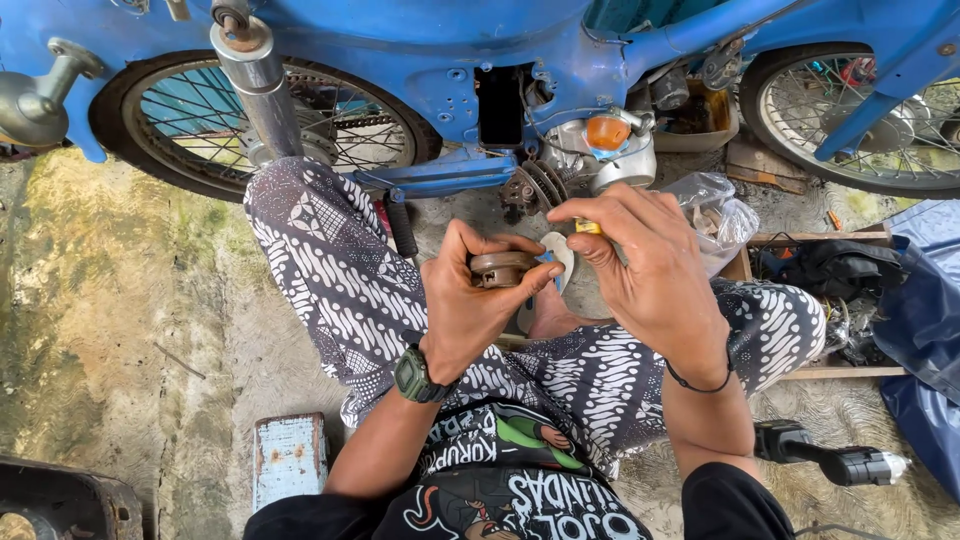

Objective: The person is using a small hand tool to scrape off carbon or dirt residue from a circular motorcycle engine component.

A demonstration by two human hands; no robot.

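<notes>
A small round metal part (500, 268) is gripped flat in the left hand (470, 300), just below the blue motorbike's engine (600, 150). A yellow-handled tool (585, 227) is pinched by the right hand (650, 265), tip aimed left at the part. A plastic bag (720, 210) is crumpled right of the engine.

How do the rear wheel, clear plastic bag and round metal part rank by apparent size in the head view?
1. rear wheel, partly hidden
2. clear plastic bag
3. round metal part, held in the left hand; nearer the camera, yet smallest
</notes>
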